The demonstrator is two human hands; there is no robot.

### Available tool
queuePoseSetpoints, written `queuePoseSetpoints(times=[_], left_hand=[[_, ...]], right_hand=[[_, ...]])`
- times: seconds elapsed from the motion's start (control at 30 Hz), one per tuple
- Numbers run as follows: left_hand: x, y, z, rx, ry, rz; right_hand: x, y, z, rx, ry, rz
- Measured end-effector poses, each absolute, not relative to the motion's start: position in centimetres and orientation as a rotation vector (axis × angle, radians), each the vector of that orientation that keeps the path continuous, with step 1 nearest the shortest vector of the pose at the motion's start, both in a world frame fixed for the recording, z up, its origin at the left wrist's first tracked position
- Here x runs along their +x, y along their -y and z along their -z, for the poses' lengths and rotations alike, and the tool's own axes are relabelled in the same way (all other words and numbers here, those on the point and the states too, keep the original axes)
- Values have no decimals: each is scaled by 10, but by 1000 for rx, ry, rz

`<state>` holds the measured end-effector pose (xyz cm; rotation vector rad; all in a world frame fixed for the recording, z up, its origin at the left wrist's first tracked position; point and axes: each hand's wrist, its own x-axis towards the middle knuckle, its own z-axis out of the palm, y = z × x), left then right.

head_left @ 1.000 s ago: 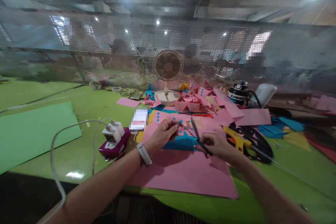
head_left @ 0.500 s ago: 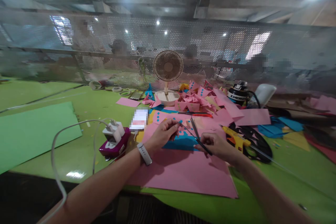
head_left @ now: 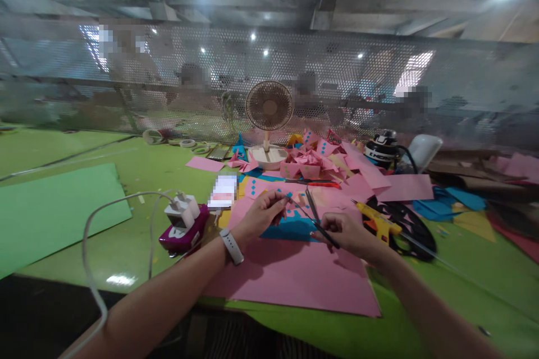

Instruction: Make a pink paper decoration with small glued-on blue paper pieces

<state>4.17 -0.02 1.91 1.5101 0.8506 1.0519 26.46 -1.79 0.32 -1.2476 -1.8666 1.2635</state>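
Note:
My left hand [head_left: 261, 214], with a white watch at the wrist, pinches a small bit of blue paper [head_left: 289, 196] between thumb and fingers. My right hand [head_left: 347, 233] grips black scissors [head_left: 314, 214], whose blades stand apart and point up toward that bit of paper. Both hands hover over a large pink sheet [head_left: 295, 275] and a blue sheet [head_left: 290, 230] lying on the green table [head_left: 138, 168].
A yellow glue gun [head_left: 379, 223] lies right of my right hand. A purple box with white plugs and cable [head_left: 183, 224] sits to the left. A small fan [head_left: 269, 118], a pile of pink folded pieces [head_left: 311, 160], tape rolls and a green sheet [head_left: 50, 213] surround them. People sit behind a mesh screen.

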Motion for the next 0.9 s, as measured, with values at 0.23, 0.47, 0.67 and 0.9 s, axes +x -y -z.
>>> queuePoseSetpoints(times=[0.23, 0.47, 0.67, 0.9], left_hand=[[42, 2, -21, 1502, -859, -1058], [41, 2, -21, 1497, -863, -1041], [40, 0, -18, 1468, -881, -1044], [40, 0, -20, 1498, -919, -1043]], right_hand=[[263, 18, -5, -1261, 1860, -1255], [265, 18, -4, -1250, 1881, -1238], [267, 16, -2, -1259, 1856, -1218], [267, 17, -4, -1238, 1849, -1220]])
